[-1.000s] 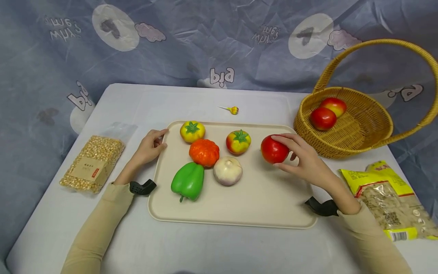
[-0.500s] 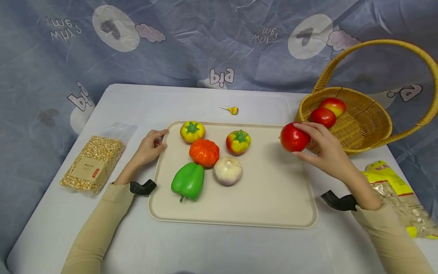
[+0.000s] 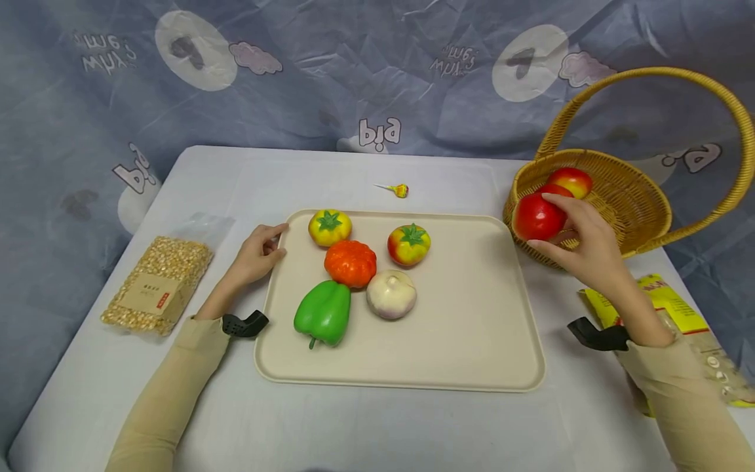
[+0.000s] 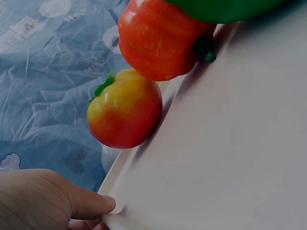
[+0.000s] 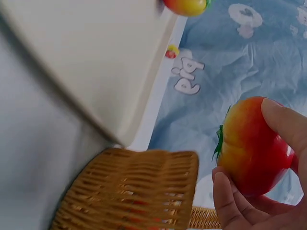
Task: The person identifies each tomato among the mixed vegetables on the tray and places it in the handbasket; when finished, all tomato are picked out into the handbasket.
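My right hand (image 3: 590, 246) holds a red and yellow toy tomato (image 3: 533, 219) between thumb and fingers, above the near left rim of the wicker basket (image 3: 639, 210). In the right wrist view this tomato (image 5: 254, 146) shows a green leafy top. Inside the basket lie two red fruits (image 3: 578, 181), one partly hidden behind the held tomato. My left hand (image 3: 255, 255) pinches the left rim of the beige tray (image 3: 460, 347), with the thumb (image 4: 98, 203) on top. On the tray sit a yellow tomato (image 3: 329, 227), a red-yellow tomato (image 3: 409, 244), an orange pumpkin (image 3: 350, 263), a green pepper (image 3: 322, 313) and a garlic bulb (image 3: 391, 294).
A bag of corn kernels (image 3: 159, 282) lies left of the tray. Behind the tray is a lollipop (image 3: 400, 191). A yellow-edged bag (image 3: 678, 308) lies at the right, partly under my right forearm. The basket's tall handle (image 3: 666, 72) arches upward.
My right hand has carried the tomato up and rightward, from over the tray's right side to the basket's rim. The left hand has stayed on the tray's edge.
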A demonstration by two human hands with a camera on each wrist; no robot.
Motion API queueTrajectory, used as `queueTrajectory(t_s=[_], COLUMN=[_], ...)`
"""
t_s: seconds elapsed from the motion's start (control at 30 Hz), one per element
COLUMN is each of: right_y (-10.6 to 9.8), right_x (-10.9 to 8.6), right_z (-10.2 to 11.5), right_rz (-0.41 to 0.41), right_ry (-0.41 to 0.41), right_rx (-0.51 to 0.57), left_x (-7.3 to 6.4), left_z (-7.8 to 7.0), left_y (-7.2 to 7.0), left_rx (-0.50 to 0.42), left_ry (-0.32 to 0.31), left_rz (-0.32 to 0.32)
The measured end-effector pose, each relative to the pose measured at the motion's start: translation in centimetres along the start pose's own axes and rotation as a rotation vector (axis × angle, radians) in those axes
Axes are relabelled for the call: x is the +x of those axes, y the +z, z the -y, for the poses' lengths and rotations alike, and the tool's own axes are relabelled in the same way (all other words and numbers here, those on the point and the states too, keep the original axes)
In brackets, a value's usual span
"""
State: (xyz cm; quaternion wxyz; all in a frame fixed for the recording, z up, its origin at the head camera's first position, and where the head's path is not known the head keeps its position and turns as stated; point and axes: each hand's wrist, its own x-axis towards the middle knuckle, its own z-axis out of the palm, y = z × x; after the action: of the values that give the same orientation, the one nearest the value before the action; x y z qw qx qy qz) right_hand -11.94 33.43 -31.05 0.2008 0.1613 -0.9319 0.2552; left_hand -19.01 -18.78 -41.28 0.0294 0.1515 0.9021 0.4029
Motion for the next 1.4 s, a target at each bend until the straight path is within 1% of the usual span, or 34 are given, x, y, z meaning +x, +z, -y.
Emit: queueTrajectory(t_s=[0.13, 0.23, 0.37, 0.47, 0.53, 0.73, 0.9, 1.03, 1.2, 1.4], right_y=[-0.4, -0.7, -1.0, -1.2, -1.3, -1.5, -1.6, -1.4, -1.0, -0.8], right_x=[-0.1, -0.1, -0.1, -0.1, -0.2, -0.3, 0.5, 1.0, 1.8, 2.5], right_z=[-1.3, -2.1, -3.0, -3.8, -4.4, -5.8, -6.5, -7.1, -7.8, -8.6], right_rz=[-0.005, 0.017, 0.026, 0.039, 0.066, 0.178, 0.297, 0.362, 0.384, 0.371], right_ry=[0.076, 0.155, 0.227, 0.244, 0.26, 0.314, 0.334, 0.355, 0.371, 0.38], right_rx=[-0.012, 0.01, 0.048, 0.03, -0.004, -0.07, -0.08, -0.087, -0.074, -0.056], left_x=[0.0, 0.0, -0.1, -0.2, -0.2, -0.2, -0.1, 0.0, -0.1, -0.2], left_z=[-0.1, -0.1, 0.0, 0.0, 0.0, 0.0, 0.0, 0.0, -0.1, -0.1], left_y=[-0.1, -0.1, -0.1, 0.0, 0.0, 0.0, 0.0, 0.0, 0.0, -0.1], left_rx=[-0.001, -0.006, -0.007, -0.005, -0.007, -0.012, -0.004, 0.001, 0.005, -0.005], left_ry=[0.007, 0.003, -0.002, 0.0, 0.0, -0.002, -0.001, 0.0, 0.001, 0.005], left_rz=[0.003, 0.006, 0.006, 0.004, 0.005, 0.005, 0.002, 0.006, 0.005, 0.005])
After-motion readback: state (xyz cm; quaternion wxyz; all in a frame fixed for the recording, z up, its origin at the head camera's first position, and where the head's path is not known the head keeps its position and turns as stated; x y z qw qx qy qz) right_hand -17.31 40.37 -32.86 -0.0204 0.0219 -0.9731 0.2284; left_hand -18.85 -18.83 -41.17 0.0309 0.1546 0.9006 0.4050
